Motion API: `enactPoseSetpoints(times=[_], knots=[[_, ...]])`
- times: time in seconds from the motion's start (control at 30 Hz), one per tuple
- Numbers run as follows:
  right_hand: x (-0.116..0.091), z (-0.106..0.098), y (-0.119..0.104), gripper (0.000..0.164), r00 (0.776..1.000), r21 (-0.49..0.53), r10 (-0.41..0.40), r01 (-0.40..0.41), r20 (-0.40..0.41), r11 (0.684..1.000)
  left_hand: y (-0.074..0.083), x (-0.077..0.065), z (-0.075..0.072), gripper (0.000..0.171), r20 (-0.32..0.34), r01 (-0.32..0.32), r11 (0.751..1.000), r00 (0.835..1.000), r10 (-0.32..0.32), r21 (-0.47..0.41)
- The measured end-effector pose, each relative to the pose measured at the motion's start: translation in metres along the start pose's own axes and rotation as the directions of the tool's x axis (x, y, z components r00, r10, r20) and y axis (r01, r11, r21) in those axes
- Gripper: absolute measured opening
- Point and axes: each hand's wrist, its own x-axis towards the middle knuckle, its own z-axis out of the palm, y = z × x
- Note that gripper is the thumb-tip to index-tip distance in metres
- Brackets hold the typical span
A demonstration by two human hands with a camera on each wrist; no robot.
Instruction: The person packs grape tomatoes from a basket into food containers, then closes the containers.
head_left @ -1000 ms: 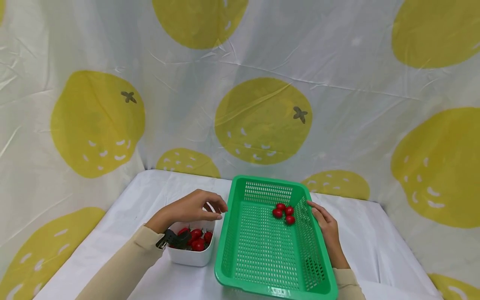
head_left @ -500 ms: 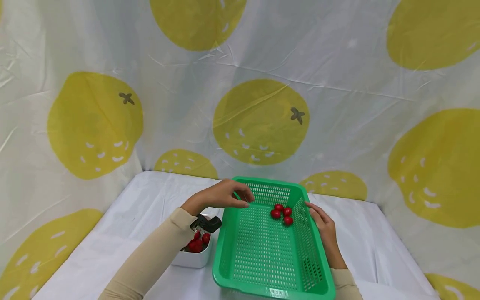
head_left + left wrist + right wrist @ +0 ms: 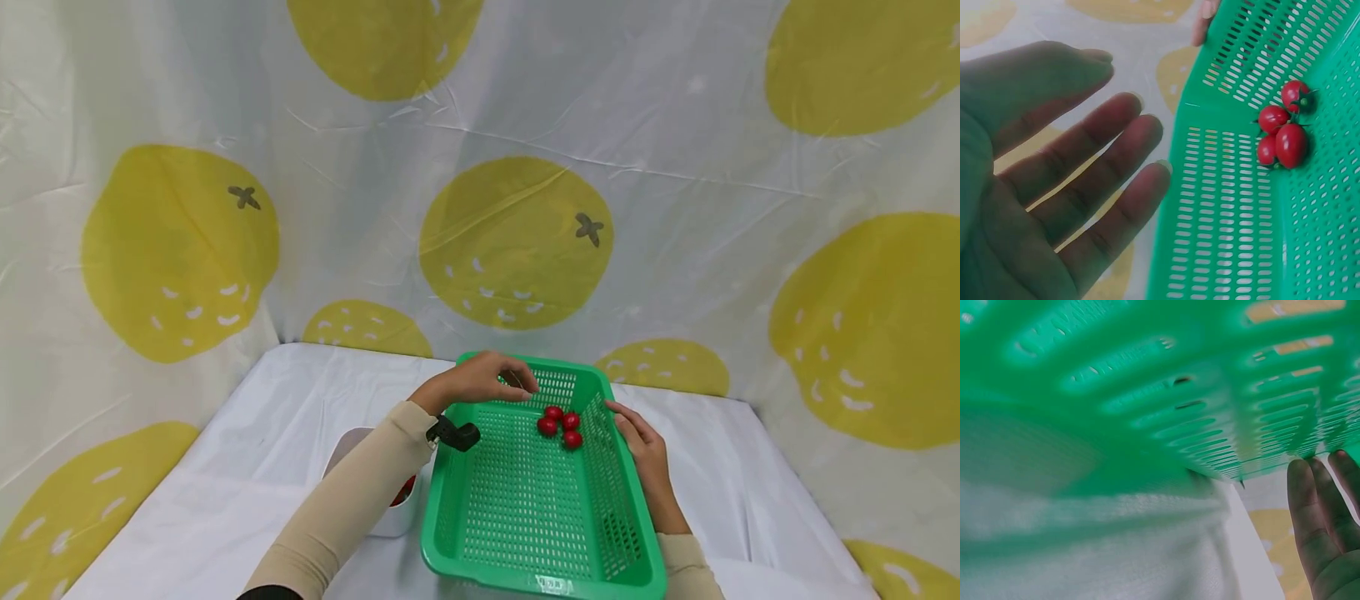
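Note:
A green plastic basket (image 3: 517, 533) with slotted walls stands before me on the white-covered table. Several red cherry tomatoes (image 3: 561, 427) lie together inside it, toward the far right. My left hand (image 3: 483, 379) hovers over its far left part, palm down. The left wrist view shows that hand (image 3: 1094, 175) with relaxed, spread fingers and nothing in them. At the right rim is my right hand (image 3: 648, 458). In the right wrist view its straight fingers (image 3: 1304, 500) reach up to the basket's slotted outer side.
Left of the basket stands a white tub (image 3: 392, 525), largely covered by my left sleeve (image 3: 337, 492), with some red showing inside. A white cloth (image 3: 247, 450) covers the table. Behind hangs a curtain (image 3: 675, 267) printed with yellow fruit.
My left hand has moved right from above the white tub to over the basket. The right hand stays at the basket's right rim. The tomatoes lie as before.

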Motion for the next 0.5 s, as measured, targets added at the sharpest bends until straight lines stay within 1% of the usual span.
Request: enactPoseSetpoints(times=[0.1,0.27,0.37,0.43,0.5], knots=[[0.002,0.001,-0.001,0.039,1.0,-0.008,0.006,-0.006,-0.007,1.0,-0.006,0.009,0.005,0.016,0.005,0.006,0.999,1.0,-0.006,-0.032],[0.004,0.0,-0.001,0.04,1.0,-0.026,-0.009,0.009,0.001,1.0,-0.013,0.025,0.013,0.016,0.03,0.042,0.995,0.999,-0.04,-0.094],[0.004,0.0,0.0,0.04,1.0,-0.027,-0.002,0.002,0.004,1.0,-0.016,0.035,0.021,0.015,0.041,0.065,0.99,0.997,-0.06,-0.129],[0.003,0.0,0.0,0.039,1.0,-0.027,0.001,-0.001,-0.001,1.0,-0.017,0.041,0.026,0.014,0.04,0.073,0.988,0.997,-0.068,-0.133],[0.003,0.0,-0.002,0.039,1.0,-0.032,-0.008,0.008,-0.003,0.999,-0.018,0.047,0.031,0.012,0.027,0.089,0.988,0.996,-0.086,-0.123]])
